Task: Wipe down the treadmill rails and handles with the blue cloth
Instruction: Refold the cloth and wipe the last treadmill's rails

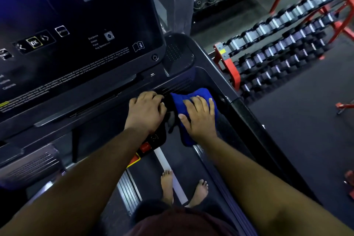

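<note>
Two hands side by side at the frame's centre, below the console

The console [76, 30] fills the upper left; the left hand [146, 110] rests just under it, the right hand [199, 117] beside it on the cloth [193, 97] — dumbbell racks [283, 44] stand upper right, bare feet [183, 188] on the belt [153, 168] below.

Ahead of fingertips: tilted black treadmill console panel [80, 48] blocks. Right of fingers: raised dark side rail [247, 109] walls off. Behind wrists: open room above black treadmill belt [153, 170].

cloth: blue cloth [193, 101], draped over the treadmill handle [170, 119], under the right hand [199, 117]
handle: black, just right of the left hand [145, 110]
</note>
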`<state>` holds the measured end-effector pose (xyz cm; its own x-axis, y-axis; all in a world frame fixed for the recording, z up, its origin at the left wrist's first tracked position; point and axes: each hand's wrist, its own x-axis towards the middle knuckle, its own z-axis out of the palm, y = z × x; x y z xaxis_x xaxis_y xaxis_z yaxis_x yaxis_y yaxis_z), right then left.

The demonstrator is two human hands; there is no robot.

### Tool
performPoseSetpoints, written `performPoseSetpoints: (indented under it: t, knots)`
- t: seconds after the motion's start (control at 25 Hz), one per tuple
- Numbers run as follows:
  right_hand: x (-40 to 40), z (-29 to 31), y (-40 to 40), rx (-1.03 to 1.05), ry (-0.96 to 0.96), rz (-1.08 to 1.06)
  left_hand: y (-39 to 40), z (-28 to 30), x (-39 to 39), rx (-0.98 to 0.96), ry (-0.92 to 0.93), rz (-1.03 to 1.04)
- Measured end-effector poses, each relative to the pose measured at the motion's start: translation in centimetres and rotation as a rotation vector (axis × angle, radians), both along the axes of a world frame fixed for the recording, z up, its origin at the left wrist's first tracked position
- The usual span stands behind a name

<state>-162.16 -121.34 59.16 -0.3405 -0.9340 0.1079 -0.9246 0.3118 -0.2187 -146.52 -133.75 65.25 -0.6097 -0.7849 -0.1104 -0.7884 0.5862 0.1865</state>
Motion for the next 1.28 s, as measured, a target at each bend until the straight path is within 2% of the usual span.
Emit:
performPoseSetpoints:
  t: [0.16, 0.24, 0.36, 0.44, 0.52, 0.64, 0.68, 0.76, 0.84, 0.96, 1.04, 1.16, 1.2, 1.28]
  knots:
    - [-3.7, 2.0, -3.7, 0.122, -0.070, 0.094, -0.1, -0.1, -0.1, 0.017, -0.011, -0.008]
    - [-4.4, 3.0, -5.0, 0.189, -0.090, 0.075, 0.1, -0.1, 0.1, 0.008, 0.011, -0.002]
    - [-0.9, 1.4, -1.5, 0.026, -0.108, -0.054, 0.2, 0.2, 0.0, 0.007, 0.031, 0.005]
    - [1.1, -0.1, 1.5, 0.023, -0.103, -0.055, 0.1, 0.2, -0.1, 0.015, 0.042, 0.009]
    - [-0.3, 0.5, 0.4, 0.093, -0.071, 0.032, 0.1, 0.2, 0.0, 0.018, 0.033, -0.001]
    - [-3.0, 4.5, -4.7, 0.375, -0.110, 0.102, 0.0, 0.1, 0.1, 0.031, 0.030, -0.004]
    - [-3.1, 4.5, -5.4, 0.368, -0.121, 0.087, 0.0, 0.0, 0.2, 0.032, 0.037, -0.005]
    - [-1.4, 3.4, -3.9, 0.192, -0.049, 0.021, 0.2, -0.1, 0.2, 0.034, 0.055, -0.007]
    - [1.9, 1.3, -0.6, -0.009, -0.079, -0.021, -0.1, -0.2, 0.3, 0.080, 0.077, 0.006]
    - [3.4, -1.0, 0.9, -0.077, -0.199, -0.033, -0.3, -0.4, 0.6, 0.178, 0.117, 0.022]
    - [3.9, -0.7, -0.9, -0.157, -0.397, -0.254, -0.2, -0.3, 1.0, 0.188, 0.144, 0.007]
    - [6.1, 0.8, -4.3, -0.453, -0.838, -0.808, -0.1, -0.2, 1.2, 0.201, 0.168, -0.009]
    - [7.0, 1.2, -4.9, -0.531, -0.927, -0.905, -0.1, -0.3, 1.3, 0.205, 0.179, -0.011]
    - [8.6, 1.8, -5.1, -0.567, -1.035, -0.913, -0.5, -0.3, 1.3, 0.213, 0.210, 0.003]
